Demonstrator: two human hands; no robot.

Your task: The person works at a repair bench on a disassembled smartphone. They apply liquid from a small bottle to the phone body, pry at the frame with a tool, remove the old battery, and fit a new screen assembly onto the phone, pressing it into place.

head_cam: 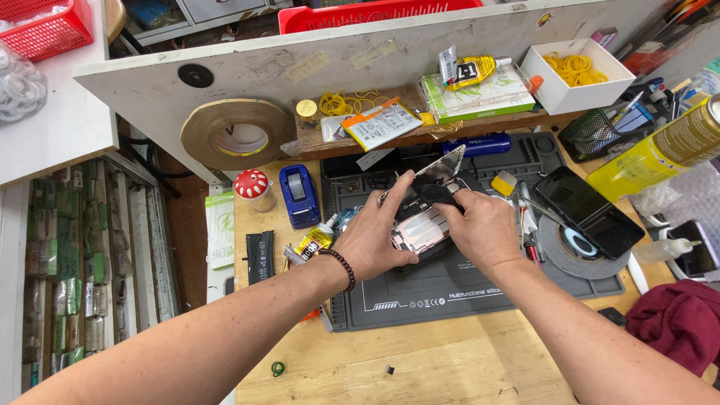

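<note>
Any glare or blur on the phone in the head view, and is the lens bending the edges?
Head view: even light and soft shadows; both hands, left and right, are sharp. The opened phone shows a pale sheen on its metal plate, hiding some detail. Wide-angle distortion curves the partition board and the frame edges.

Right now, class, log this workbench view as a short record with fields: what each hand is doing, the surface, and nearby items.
left hand: left hand grips the opened phone by its left side
right hand: right hand presses on the phone's upper right part
surface: grey repair mat on a wooden bench
left of mat: blue tape dispenser, mushroom-shaped container
right of mat: dark phone, yellow can
</note>
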